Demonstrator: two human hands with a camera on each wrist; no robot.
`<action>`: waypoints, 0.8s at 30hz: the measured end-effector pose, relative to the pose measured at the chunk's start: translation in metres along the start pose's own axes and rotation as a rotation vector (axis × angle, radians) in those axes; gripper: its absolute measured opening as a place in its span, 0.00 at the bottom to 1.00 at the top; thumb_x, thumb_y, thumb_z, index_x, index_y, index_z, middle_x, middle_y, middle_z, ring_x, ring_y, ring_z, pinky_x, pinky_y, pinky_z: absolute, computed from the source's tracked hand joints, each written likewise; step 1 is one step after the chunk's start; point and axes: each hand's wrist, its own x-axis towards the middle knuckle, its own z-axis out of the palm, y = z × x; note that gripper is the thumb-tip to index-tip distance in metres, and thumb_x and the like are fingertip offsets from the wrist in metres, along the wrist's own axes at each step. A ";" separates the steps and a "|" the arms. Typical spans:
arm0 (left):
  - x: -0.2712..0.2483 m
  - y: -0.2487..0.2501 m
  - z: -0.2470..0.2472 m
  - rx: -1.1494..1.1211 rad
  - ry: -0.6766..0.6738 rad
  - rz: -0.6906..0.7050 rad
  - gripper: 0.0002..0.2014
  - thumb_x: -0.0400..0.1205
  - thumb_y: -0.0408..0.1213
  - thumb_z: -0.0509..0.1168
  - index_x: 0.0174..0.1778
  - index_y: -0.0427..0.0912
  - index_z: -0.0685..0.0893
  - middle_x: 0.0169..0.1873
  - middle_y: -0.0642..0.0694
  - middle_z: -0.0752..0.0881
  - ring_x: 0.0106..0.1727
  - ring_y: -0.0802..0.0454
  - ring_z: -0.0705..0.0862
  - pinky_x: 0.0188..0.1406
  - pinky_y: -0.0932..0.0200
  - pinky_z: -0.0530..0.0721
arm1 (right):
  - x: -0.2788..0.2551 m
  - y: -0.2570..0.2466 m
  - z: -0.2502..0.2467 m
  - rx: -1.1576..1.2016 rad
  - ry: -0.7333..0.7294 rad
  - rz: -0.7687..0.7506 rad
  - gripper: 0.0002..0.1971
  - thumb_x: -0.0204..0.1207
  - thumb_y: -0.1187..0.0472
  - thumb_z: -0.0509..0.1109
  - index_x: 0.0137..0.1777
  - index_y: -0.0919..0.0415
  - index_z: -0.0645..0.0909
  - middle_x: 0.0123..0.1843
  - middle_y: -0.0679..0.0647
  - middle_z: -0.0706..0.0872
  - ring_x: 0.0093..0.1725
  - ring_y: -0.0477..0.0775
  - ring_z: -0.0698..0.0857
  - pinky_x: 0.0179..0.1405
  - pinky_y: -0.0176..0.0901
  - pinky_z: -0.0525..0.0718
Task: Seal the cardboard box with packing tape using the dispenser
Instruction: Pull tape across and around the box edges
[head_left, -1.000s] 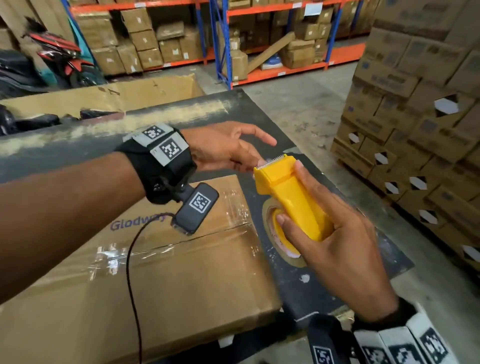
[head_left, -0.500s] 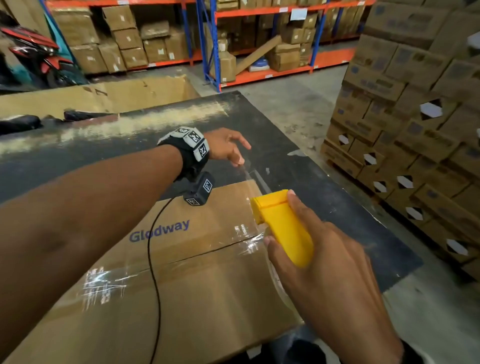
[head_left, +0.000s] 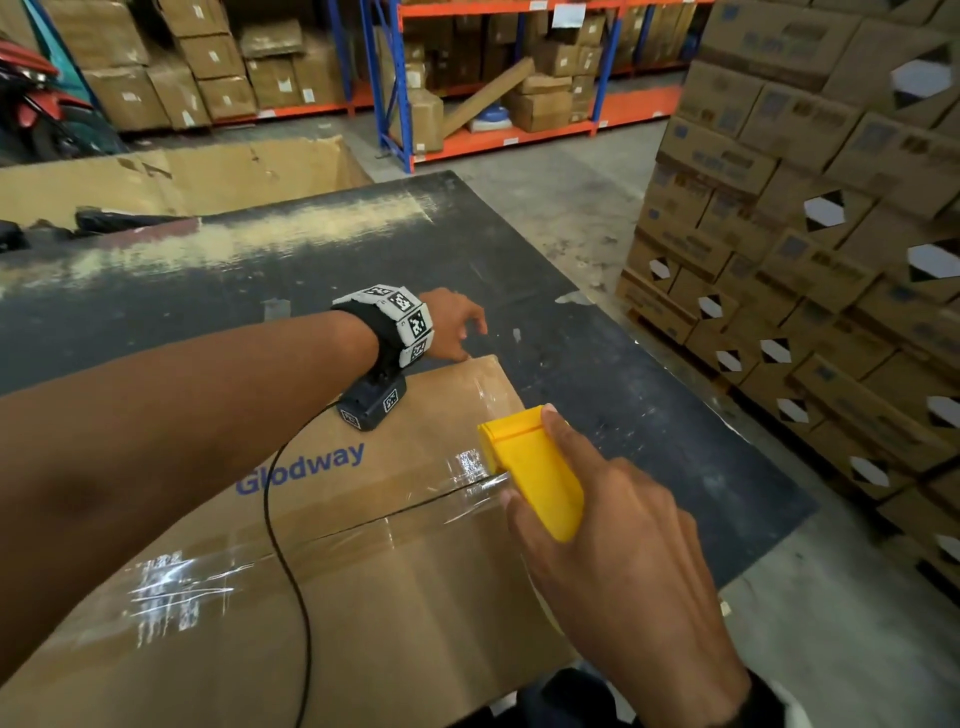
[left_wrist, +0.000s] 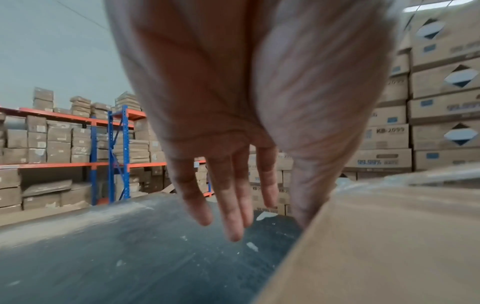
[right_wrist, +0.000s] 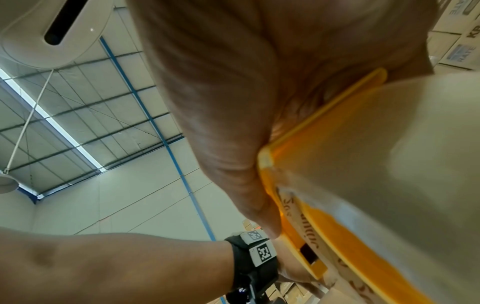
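Note:
A brown cardboard box (head_left: 389, 597) printed "Glodway" lies on the dark table (head_left: 260, 291), its centre seam covered with clear tape. My right hand (head_left: 613, 545) grips the yellow tape dispenser (head_left: 535, 467) and holds it low over the box's right end, at the seam. A clear strip of tape (head_left: 488, 395) runs from it toward the far right corner. There my left hand (head_left: 457, 332) rests on the box's far edge. In the left wrist view its fingers (left_wrist: 233, 205) hang straight past the edge, with the thumb against the box (left_wrist: 376, 246). The right wrist view shows the dispenser (right_wrist: 337, 236) with its roll.
Stacked cartons (head_left: 805, 260) rise close on the right, across a strip of concrete floor. Blue and orange racks (head_left: 493, 78) with boxes stand at the back. A big open carton (head_left: 182, 171) sits behind the table. A black cable (head_left: 280, 545) trails over the box top.
My right hand brought the dispenser down from above the table to the box's right end. My left hand drew tape out and moved to the far corner of the box.

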 end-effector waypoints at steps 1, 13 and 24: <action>-0.004 0.001 -0.003 0.011 0.028 0.007 0.22 0.79 0.41 0.73 0.70 0.47 0.83 0.60 0.45 0.91 0.63 0.43 0.88 0.67 0.47 0.83 | 0.000 0.000 0.000 -0.004 0.009 -0.004 0.41 0.75 0.28 0.58 0.85 0.27 0.42 0.60 0.49 0.81 0.64 0.59 0.84 0.61 0.56 0.82; -0.060 0.029 0.033 0.037 -0.271 0.139 0.34 0.91 0.51 0.42 0.89 0.43 0.36 0.89 0.41 0.33 0.91 0.45 0.35 0.88 0.46 0.41 | 0.006 -0.002 0.007 -0.033 0.117 -0.036 0.39 0.76 0.30 0.60 0.87 0.33 0.55 0.59 0.55 0.87 0.63 0.64 0.86 0.54 0.56 0.81; -0.064 0.028 0.035 0.001 -0.254 0.135 0.34 0.92 0.51 0.43 0.88 0.45 0.33 0.89 0.44 0.32 0.90 0.48 0.32 0.88 0.48 0.37 | -0.139 0.084 0.002 -0.075 0.112 0.136 0.39 0.68 0.26 0.58 0.82 0.23 0.59 0.30 0.42 0.66 0.23 0.56 0.81 0.21 0.43 0.78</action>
